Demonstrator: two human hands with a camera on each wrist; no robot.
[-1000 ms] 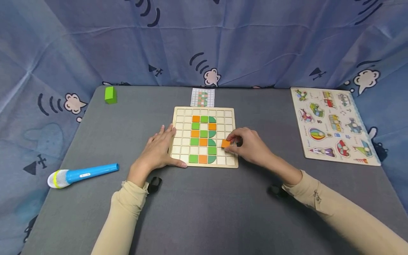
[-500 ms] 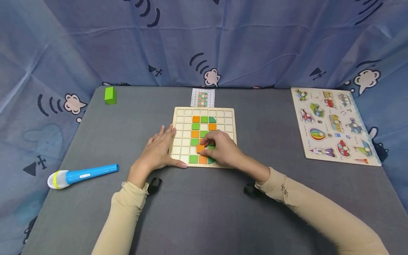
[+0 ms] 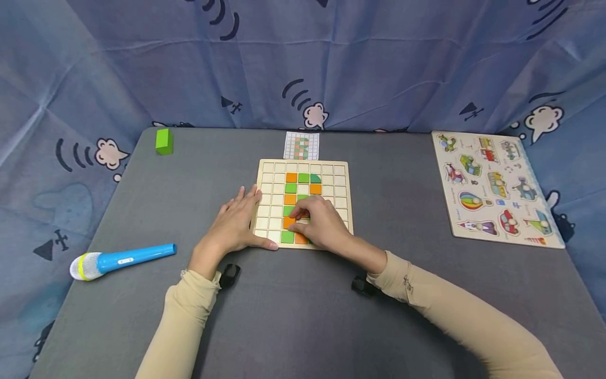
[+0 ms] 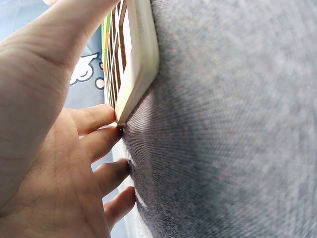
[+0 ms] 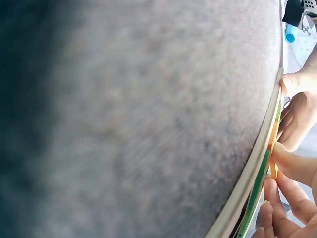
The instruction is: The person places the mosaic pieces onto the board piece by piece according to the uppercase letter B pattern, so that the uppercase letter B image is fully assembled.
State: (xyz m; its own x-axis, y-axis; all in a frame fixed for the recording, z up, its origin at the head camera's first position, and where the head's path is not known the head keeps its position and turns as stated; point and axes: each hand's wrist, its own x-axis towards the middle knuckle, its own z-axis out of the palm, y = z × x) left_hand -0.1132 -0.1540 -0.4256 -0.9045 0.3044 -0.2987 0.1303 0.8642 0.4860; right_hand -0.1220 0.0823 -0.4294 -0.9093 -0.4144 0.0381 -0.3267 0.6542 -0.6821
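A wooden grid board (image 3: 340, 190) lies on the grey table, with orange and green square tiles and green rounded tiles in its middle columns. My left hand (image 3: 232, 223) rests at its left side, fingers spread, thumb on the near-left corner; in the left wrist view the board's edge (image 4: 150, 49) meets the fingertips. Over the lower middle of the board, my right hand (image 3: 324, 223) pinches an orange square tile (image 3: 288, 223) between thumb and fingers, just above a green tile (image 3: 286, 237). In the right wrist view this orange tile (image 5: 274, 170) shows tilted. The right hand covers several tiles.
A small pattern card (image 3: 301, 146) lies behind the board. At the far left stands a green block (image 3: 164, 141), and a blue toy microphone (image 3: 124, 259) lies nearer. A picture puzzle board (image 3: 497, 189) is at the right. A blue printed cloth (image 3: 379, 68) hangs behind.
My right hand has carried the orange tile leftward from the board's right side to the lower left of the tile pattern. The left hand has stayed in place.
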